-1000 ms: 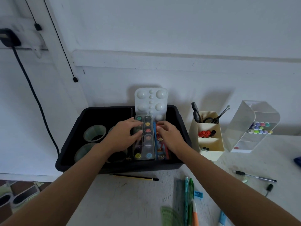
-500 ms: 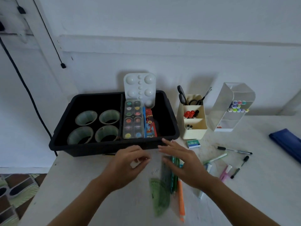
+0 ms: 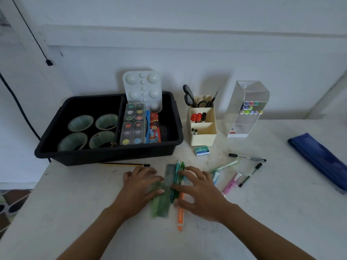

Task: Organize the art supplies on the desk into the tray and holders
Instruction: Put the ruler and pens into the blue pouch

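My left hand [image 3: 139, 186] lies flat on the desk, its fingertips touching a green protractor [image 3: 160, 202] and a clear ruler [image 3: 170, 174]. My right hand [image 3: 200, 192] rests with spread fingers on two green pens [image 3: 178, 170] and an orange pen [image 3: 180, 212]. Behind them stands the black tray [image 3: 105, 156], holding a watercolour set [image 3: 133, 124], a crayon box [image 3: 154, 127], a white palette [image 3: 143, 89] and several tape rolls [image 3: 80, 122]. A cream holder [image 3: 202, 136] and a clear marker holder [image 3: 244, 109] stand to its right.
A yellow pencil [image 3: 124, 164] lies in front of the tray. Loose pens and markers [image 3: 232, 182] are scattered right of my right hand, near a staple box [image 3: 201, 150]. A blue folder [image 3: 319, 160] lies at the far right. The desk's left edge drops to the floor.
Both hands left the tray, came back toward me and lowered onto the ruler, protractor and pens on the desk. The view tilted down.
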Demonstrator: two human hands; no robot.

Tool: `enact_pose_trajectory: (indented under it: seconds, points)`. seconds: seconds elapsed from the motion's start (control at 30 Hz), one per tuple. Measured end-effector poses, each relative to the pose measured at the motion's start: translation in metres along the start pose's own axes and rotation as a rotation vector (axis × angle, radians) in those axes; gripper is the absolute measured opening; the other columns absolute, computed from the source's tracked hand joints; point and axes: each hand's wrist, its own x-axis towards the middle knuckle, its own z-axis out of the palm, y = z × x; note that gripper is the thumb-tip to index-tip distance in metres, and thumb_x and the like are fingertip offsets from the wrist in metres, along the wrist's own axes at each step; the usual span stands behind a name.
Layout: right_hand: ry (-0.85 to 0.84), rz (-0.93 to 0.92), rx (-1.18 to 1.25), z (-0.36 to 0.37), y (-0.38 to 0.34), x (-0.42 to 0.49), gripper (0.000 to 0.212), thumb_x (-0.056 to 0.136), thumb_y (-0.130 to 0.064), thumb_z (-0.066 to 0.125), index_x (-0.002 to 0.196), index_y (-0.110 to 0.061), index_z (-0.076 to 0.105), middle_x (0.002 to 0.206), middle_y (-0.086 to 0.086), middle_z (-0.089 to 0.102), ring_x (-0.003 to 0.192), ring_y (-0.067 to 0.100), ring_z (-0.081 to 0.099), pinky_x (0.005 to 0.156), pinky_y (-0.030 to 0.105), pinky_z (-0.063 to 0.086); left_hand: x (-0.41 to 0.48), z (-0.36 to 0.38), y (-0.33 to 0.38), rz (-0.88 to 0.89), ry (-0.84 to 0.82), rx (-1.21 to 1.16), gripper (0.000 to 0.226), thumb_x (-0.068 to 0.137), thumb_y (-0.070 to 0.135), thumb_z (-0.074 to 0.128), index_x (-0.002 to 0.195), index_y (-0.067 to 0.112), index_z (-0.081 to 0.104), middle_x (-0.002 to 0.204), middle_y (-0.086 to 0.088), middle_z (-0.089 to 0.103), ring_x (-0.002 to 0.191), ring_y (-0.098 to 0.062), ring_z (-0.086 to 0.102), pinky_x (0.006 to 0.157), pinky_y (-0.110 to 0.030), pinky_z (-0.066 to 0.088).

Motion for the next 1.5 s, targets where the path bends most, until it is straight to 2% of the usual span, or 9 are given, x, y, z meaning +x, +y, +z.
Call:
enact_pose_trajectory:
  seconds: [0.23, 0.43, 0.57, 0.67, 0.83, 1.03, 1.23, 1.37, 1.5]
  points:
    - [-0.010, 0.073, 0.050, -0.012, 0.020, -0.005, 0.048, 0.090, -0.056, 0.052, 0.136, -0.042, 0.054, 0.155, -0.006, 0.034, 0.149, 0.017, 0.012, 0.118, 0.054, 0.014, 0.013, 0.009, 0.008, 0.025, 0.073, -0.067, 0.045, 0.091, 0.057, 0.038, 0.113, 0.032, 0.068, 0.113, 0.009, 0.052, 0.109, -0.014, 0.048, 0.089, -0.035, 0.040]
    - [0.048, 0.025, 0.017, -0.013, 0.006, 0.014, 0.048, 0.089, -0.059, 0.053, 0.131, -0.036, 0.057, 0.147, -0.008, 0.044, 0.143, 0.015, 0.026, 0.113, 0.053, 0.026, 0.019, 0.003, 0.003, 0.036, 0.034, -0.073, 0.021, 0.097, 0.044, 0.061, 0.109, 0.028, 0.059, 0.110, 0.011, 0.048, 0.105, -0.010, 0.039, 0.088, -0.029, 0.036]
    - [-0.100, 0.011, -0.057, -0.020, -0.007, 0.047, 0.063, 0.089, -0.054, 0.058, 0.146, -0.034, 0.040, 0.156, -0.005, 0.034, 0.143, 0.017, 0.025, 0.113, 0.052, 0.025, 0.011, -0.010, -0.011, -0.005, -0.021, -0.158, 0.014, 0.096, 0.043, 0.063, 0.096, 0.033, 0.054, 0.102, 0.014, 0.054, 0.098, -0.009, 0.046, 0.086, -0.030, 0.041]
    - [-0.203, 0.026, -0.082, -0.028, -0.011, 0.065, 0.073, 0.085, -0.048, 0.068, 0.149, -0.030, 0.038, 0.158, -0.003, 0.034, 0.143, 0.019, 0.027, 0.110, 0.051, 0.028, 0.003, -0.030, -0.011, -0.073, -0.021, -0.395, 0.012, 0.096, 0.033, 0.066, 0.090, 0.031, 0.056, 0.087, 0.007, 0.064, 0.080, -0.010, 0.057, 0.071, -0.022, 0.046]
    - [-0.279, 0.105, -0.051, -0.037, -0.013, 0.083, 0.089, 0.074, -0.050, 0.081, 0.149, -0.029, 0.038, 0.153, 0.000, 0.037, 0.140, 0.022, 0.029, 0.111, 0.048, 0.030, -0.001, -0.062, 0.006, 0.094, 0.133, -0.466, 0.014, 0.095, 0.019, 0.068, 0.091, 0.028, 0.059, 0.077, 0.013, 0.062, 0.075, -0.004, 0.059, 0.067, -0.012, 0.043]
    - [-0.086, 0.225, 0.226, -0.039, -0.014, 0.081, 0.082, 0.067, -0.030, 0.090, 0.138, -0.032, 0.049, 0.146, -0.006, 0.041, 0.128, 0.016, 0.044, 0.104, 0.029, 0.039, 0.010, -0.086, 0.024, 0.245, 0.253, -0.497, 0.010, 0.095, 0.018, 0.069, 0.094, 0.027, 0.064, 0.083, 0.016, 0.062, 0.080, -0.008, 0.062, 0.069, -0.016, 0.048]
    - [-0.060, 0.210, 0.301, -0.052, -0.007, 0.068, 0.048, 0.076, -0.016, 0.085, 0.119, -0.020, 0.066, 0.112, -0.010, 0.048, 0.088, 0.006, 0.052, 0.075, 0.013, 0.044, 0.029, -0.087, 0.042, 0.274, 0.305, -0.529, 0.012, 0.096, 0.030, 0.060, 0.098, 0.020, 0.066, 0.088, 0.015, 0.064, 0.086, -0.014, 0.064, 0.075, -0.025, 0.054]
    - [0.091, 0.266, 0.656, -0.072, 0.018, 0.049, 0.024, 0.085, 0.003, 0.072, 0.099, -0.017, 0.072, 0.094, -0.009, 0.068, 0.084, 0.009, 0.067, 0.079, 0.027, 0.059, 0.039, -0.086, 0.061, 0.223, 0.355, -0.602, 0.005, 0.099, 0.022, 0.061, 0.096, 0.020, 0.064, 0.081, 0.008, 0.063, 0.074, -0.017, 0.062, 0.065, -0.024, 0.050]
    - [0.354, 0.385, 1.053, -0.090, 0.054, 0.009, 0.034, 0.087, 0.007, 0.069, 0.113, -0.013, 0.064, 0.090, 0.008, 0.076, 0.088, 0.022, 0.072, 0.079, 0.033, 0.061, 0.056, -0.074, 0.101, 0.179, 0.344, -0.686, 0.007, 0.100, 0.020, 0.058, 0.095, 0.023, 0.061, 0.080, 0.001, 0.061, 0.071, -0.018, 0.061, 0.062, -0.031, 0.053]
